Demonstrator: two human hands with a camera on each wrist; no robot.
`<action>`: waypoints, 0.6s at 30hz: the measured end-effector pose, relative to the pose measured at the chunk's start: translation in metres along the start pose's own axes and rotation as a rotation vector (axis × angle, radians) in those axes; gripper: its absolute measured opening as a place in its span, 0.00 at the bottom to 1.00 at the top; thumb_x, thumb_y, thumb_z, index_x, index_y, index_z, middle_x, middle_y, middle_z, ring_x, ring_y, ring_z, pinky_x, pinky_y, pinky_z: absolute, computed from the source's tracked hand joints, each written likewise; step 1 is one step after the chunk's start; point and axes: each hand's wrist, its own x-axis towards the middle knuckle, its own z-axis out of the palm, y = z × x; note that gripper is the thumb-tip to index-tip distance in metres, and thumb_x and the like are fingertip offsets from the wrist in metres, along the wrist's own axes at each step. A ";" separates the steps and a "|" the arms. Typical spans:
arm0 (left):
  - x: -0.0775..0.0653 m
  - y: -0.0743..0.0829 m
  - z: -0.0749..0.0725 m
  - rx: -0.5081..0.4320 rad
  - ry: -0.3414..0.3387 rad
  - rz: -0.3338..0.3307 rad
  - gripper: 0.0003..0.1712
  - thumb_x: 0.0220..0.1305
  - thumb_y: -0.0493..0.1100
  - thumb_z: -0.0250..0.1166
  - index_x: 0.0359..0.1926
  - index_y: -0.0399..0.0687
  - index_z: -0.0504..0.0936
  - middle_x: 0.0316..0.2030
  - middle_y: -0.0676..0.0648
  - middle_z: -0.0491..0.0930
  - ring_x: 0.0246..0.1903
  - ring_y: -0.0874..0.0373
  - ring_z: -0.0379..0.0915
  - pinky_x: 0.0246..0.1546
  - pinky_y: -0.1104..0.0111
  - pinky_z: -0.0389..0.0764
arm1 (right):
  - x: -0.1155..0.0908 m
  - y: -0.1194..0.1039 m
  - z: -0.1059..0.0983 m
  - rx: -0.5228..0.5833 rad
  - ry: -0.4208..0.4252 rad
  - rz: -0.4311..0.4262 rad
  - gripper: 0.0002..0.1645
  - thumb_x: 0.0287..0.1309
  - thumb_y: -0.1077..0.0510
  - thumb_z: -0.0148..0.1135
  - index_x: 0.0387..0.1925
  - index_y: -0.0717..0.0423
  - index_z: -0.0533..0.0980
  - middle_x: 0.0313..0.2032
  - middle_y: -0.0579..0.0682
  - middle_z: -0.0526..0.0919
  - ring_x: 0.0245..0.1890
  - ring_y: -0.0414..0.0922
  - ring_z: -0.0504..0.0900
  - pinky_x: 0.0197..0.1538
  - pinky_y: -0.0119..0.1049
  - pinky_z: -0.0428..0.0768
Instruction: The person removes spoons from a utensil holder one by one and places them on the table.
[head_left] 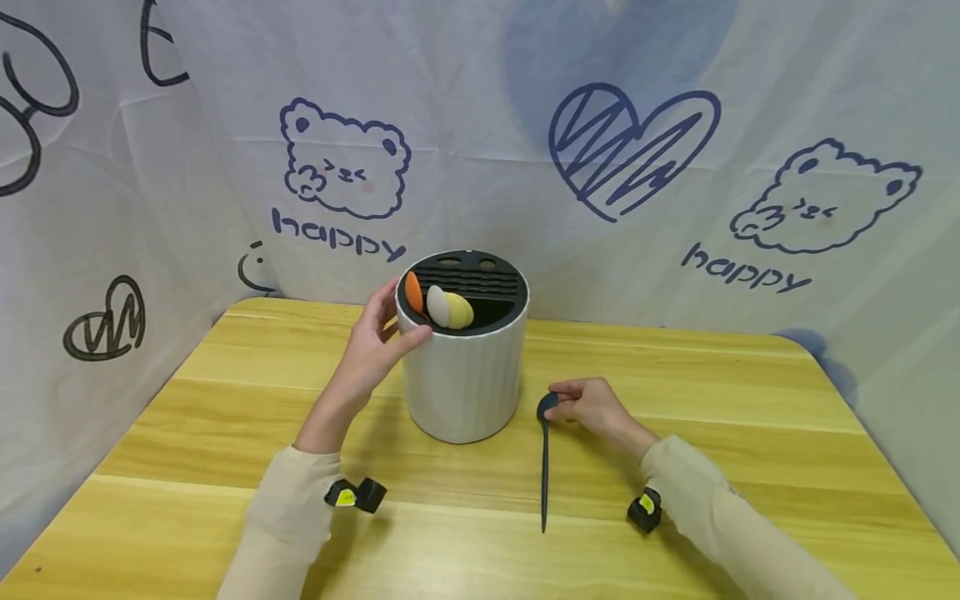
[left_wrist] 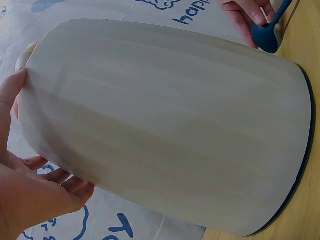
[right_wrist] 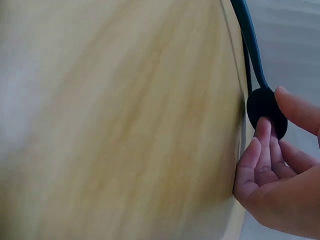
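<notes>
A white ribbed utensil holder (head_left: pixel 463 387) with a black slotted top stands upright on the table. My left hand (head_left: pixel 377 337) holds its upper left side, thumb at the rim and fingers spread round the far side; the left wrist view shows the same grip on the white wall (left_wrist: pixel 165 120). To the right of the holder, my right hand (head_left: pixel 594 408) pinches a dark blue spoon (head_left: pixel 545 467) by its bowl, the handle pointing toward me. In the right wrist view, thumb and fingertips lie on either side of the spoon's bowl (right_wrist: pixel 262 105).
Orange (head_left: pixel 413 292), grey (head_left: pixel 438 307) and yellow (head_left: pixel 458 311) rounded utensil heads stick up from the holder's front opening. Beneath everything is a wooden table (head_left: pixel 720 400). A white cloth (head_left: pixel 480 183) printed with bears and hearts hangs behind and at the sides.
</notes>
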 end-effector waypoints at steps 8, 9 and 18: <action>0.000 -0.002 0.000 -0.002 0.001 0.005 0.48 0.59 0.44 0.64 0.75 0.43 0.49 0.70 0.42 0.57 0.69 0.52 0.51 0.69 0.57 0.53 | 0.002 0.004 -0.002 -0.043 -0.059 -0.042 0.27 0.53 0.64 0.70 0.55 0.68 0.76 0.43 0.56 0.82 0.41 0.47 0.79 0.42 0.34 0.79; 0.000 -0.002 0.000 -0.001 0.001 0.004 0.48 0.59 0.44 0.65 0.75 0.43 0.49 0.70 0.42 0.57 0.69 0.52 0.51 0.69 0.57 0.53 | 0.002 0.004 -0.002 -0.047 -0.064 -0.046 0.27 0.53 0.64 0.70 0.55 0.68 0.76 0.42 0.56 0.82 0.40 0.46 0.79 0.41 0.34 0.78; 0.000 -0.002 0.000 -0.006 -0.003 0.009 0.48 0.59 0.44 0.65 0.75 0.44 0.49 0.70 0.42 0.57 0.69 0.53 0.51 0.69 0.57 0.53 | 0.002 0.009 0.000 -0.076 -0.040 -0.062 0.26 0.52 0.64 0.71 0.53 0.67 0.77 0.43 0.57 0.82 0.42 0.49 0.78 0.41 0.35 0.77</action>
